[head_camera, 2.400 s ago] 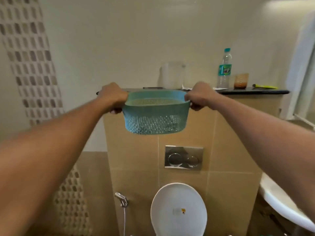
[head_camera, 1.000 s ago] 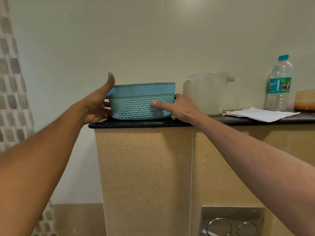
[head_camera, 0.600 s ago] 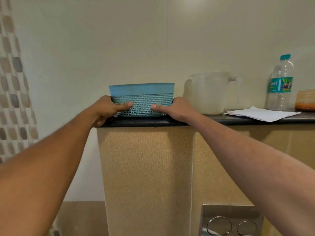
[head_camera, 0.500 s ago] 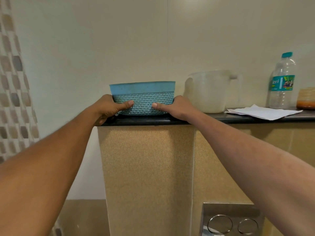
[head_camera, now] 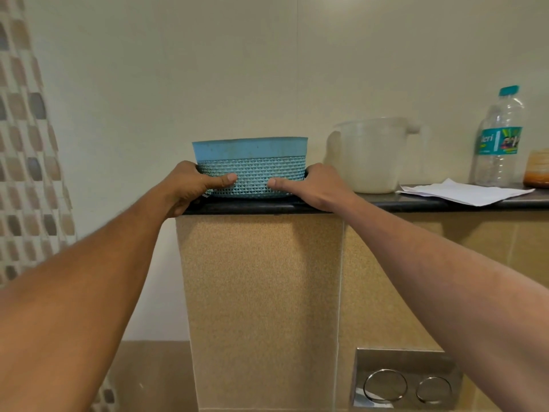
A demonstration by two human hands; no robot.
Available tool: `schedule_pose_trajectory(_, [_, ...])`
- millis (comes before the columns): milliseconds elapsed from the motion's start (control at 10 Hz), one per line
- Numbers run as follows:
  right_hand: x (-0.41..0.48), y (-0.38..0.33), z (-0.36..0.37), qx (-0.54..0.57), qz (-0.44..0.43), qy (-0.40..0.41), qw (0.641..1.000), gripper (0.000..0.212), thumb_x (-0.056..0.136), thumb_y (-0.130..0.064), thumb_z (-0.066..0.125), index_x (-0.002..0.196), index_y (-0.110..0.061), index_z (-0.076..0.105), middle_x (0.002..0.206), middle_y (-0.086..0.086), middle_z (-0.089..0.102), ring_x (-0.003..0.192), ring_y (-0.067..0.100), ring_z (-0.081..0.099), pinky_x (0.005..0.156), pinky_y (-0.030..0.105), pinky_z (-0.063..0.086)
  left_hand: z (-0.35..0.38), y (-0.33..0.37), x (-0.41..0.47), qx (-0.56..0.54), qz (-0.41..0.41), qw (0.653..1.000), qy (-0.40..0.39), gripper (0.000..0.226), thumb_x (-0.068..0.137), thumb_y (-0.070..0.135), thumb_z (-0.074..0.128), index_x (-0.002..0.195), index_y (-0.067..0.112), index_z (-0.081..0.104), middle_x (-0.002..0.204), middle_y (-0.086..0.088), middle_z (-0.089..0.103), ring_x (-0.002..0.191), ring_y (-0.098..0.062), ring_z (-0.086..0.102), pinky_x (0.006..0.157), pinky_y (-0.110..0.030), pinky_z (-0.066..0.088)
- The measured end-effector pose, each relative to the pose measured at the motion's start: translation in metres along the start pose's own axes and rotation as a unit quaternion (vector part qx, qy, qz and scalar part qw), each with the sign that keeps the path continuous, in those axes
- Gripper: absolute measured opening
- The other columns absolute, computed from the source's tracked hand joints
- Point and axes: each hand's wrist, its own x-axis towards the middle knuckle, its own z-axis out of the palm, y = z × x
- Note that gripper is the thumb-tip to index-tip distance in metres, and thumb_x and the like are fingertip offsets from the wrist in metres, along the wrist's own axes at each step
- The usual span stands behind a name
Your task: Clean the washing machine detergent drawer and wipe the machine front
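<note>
A light blue perforated plastic basket (head_camera: 251, 156) stands on the left end of a dark stone ledge (head_camera: 416, 200) above a beige tiled wall box. My left hand (head_camera: 190, 185) wraps its left side, thumb pressed on the mesh front. My right hand (head_camera: 309, 185) holds its right side, thumb likewise on the front. What lies inside the basket is hidden. No washing machine or detergent drawer is in view.
On the ledge to the right stand a translucent white jug (head_camera: 371, 156), a sheet of white paper (head_camera: 463, 193), a clear water bottle (head_camera: 500, 138) and a brownish cup (head_camera: 539, 168). A chrome flush plate (head_camera: 404, 382) sits low on the tiled box.
I carried the basket up from above the toilet and set it on the ledge. Over the last second both hands slid lower round its sides; the basket has stayed put.
</note>
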Motion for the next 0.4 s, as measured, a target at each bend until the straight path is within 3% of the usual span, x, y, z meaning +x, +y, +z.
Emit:
schedule_pose_trajectory(200, [-0.003,-0.002,-0.003,-0.006,0.000,-0.039,0.999,0.069,0.067,-0.088,0.059,0.078,-0.020,0.062,0.077,-0.003,0.065,0.072,0.017,0.064,0.055,0.029,0.043,0.002,0.003,-0.005,-0.002,0.011,1.000,0.010,0.049,0.058,0.027,0.089,0.101,0.012,0.070,0.108,-0.002,0.075,0.103,-0.016,0.069,0.087,-0.028,0.055])
schedule_pose_trajectory(300, [-0.008,-0.003,-0.002,-0.033,-0.002,-0.050,0.998,0.074,0.067,-0.086,0.062,0.099,-0.019,0.066,0.094,-0.001,0.068,0.084,0.019,0.065,0.074,0.034,0.056,0.003,0.004,-0.009,0.018,0.007,1.000,0.011,0.049,0.058,0.028,0.088,0.099,0.011,0.068,0.106,-0.002,0.074,0.103,-0.017,0.069,0.082,-0.026,0.055])
schedule_pose_trajectory(400, [-0.014,-0.008,-0.006,-0.041,-0.015,-0.028,0.999,0.059,0.069,-0.082,0.065,0.086,-0.026,0.058,0.087,-0.006,0.065,0.079,0.015,0.062,0.069,0.032,0.054,0.009,0.008,-0.016,0.034,0.022,0.999,0.022,0.054,0.051,0.035,0.091,0.096,0.015,0.068,0.104,0.001,0.074,0.098,-0.011,0.069,0.075,-0.020,0.053])
